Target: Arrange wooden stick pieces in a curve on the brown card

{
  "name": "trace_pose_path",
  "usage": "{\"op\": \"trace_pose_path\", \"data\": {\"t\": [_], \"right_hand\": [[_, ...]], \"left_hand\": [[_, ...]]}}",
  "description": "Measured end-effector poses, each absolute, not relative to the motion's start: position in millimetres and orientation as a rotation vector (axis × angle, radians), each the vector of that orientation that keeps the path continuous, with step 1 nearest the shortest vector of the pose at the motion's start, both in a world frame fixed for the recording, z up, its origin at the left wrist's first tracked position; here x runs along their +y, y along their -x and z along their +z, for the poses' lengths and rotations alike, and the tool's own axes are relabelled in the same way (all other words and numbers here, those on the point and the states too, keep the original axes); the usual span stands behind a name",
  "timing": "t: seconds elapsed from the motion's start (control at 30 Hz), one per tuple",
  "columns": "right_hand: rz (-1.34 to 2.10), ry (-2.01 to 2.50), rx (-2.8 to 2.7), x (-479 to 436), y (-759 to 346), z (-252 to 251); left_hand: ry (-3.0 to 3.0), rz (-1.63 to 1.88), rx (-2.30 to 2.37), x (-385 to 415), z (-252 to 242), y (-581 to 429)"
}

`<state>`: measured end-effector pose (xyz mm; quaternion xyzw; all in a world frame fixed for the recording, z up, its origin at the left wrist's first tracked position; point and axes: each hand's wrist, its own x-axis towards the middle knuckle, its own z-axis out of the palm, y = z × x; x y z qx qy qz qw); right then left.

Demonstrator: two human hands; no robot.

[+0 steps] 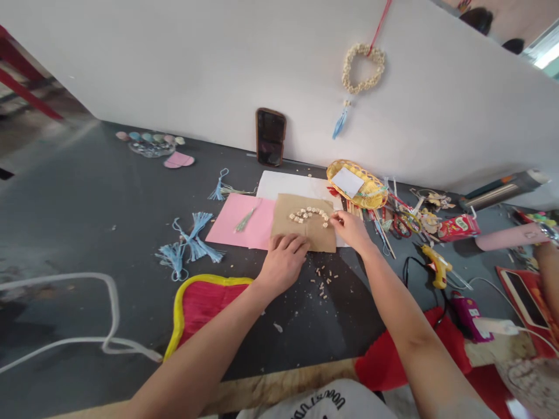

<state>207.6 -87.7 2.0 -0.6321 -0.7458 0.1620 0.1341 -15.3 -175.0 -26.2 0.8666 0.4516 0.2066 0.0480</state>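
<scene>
- Centrally, head view: brown rectangular cardboard sheet lies flat, long axis left to right across the frame, bearing an arc of small pale beads.
- Left hand: fingers curled, pressing the sheet's lower-left edge; grips nothing.
- Right hand: fingertips pinched at the arc's right end, just beside the last bead; whether a bead is held cannot be told. This hand is nearer the arc.
- Loose beads: scattered below the sheet, between the wrists.
- Yellow glue gun: right of centre.
</scene>
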Motion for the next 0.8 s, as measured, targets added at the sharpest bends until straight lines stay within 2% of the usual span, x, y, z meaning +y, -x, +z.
{"op": "trace_pose_path", "data": {"t": [0.8], "right_hand": [[0.463, 1.827, -2.115, -93.6, -206.3, -3.9]], "left_hand": [[-2.648, 0.659, 1.368, -174.8, -26.7, 15.8]]}}
